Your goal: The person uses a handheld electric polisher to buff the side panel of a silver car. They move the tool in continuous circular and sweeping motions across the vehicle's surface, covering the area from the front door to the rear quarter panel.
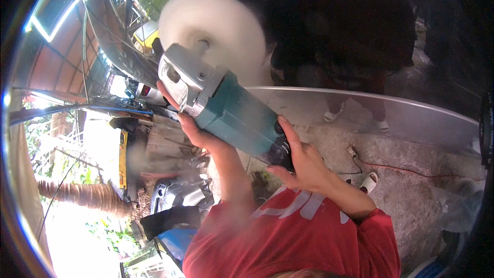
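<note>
A teal rotary polisher [243,114] with a bare metal gear head is held out in both hands. My left hand [197,131] grips the front of its body at the metal head. Around the dark rear end, near a round black knob, my right hand [305,158] is closed. At the head's far side, a large off-white polishing pad [216,27] looks blurred. It lies over or against a dark glossy vehicle panel [339,38] that mirrors the surroundings; whether they touch I cannot tell.
An orange extension cord [405,170] and its plug connection lie on the concrete floor [405,200] at the right, near a sandalled foot [369,182]. Silver and black vehicle parts [179,193] stand at the lower left. A tree trunk [85,197] is beyond them.
</note>
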Tool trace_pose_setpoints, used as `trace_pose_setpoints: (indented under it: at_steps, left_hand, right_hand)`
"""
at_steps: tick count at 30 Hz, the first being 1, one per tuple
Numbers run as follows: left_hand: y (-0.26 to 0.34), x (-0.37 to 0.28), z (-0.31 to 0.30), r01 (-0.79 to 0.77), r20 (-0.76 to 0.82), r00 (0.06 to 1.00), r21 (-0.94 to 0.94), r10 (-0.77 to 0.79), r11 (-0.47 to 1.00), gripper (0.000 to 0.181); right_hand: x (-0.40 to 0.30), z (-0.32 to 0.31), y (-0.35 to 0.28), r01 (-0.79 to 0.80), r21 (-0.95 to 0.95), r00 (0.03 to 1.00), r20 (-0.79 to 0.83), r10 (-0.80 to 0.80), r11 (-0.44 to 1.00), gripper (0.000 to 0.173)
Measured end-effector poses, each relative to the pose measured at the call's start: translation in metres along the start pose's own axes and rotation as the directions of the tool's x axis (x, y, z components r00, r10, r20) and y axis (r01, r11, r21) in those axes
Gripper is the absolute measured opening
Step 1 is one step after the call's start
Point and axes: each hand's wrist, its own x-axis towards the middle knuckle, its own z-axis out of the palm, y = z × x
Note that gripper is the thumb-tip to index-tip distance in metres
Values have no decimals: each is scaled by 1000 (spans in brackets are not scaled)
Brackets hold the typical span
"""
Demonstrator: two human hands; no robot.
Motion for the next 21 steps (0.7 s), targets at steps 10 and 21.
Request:
trace_pose_setpoints:
  at_steps: [10,21]
  left_hand:
    - [0,-15,21,51,-63,997,-3,-51,999,68]
    - [-72,-86,-77,197,-219,951,-111,-217,974,62]
  right_hand:
    - [-11,-26,-10,-23,-17,999,38,24,1000,96]
    - [-29,-12,30,-197,-153,919,314,237,968,99]
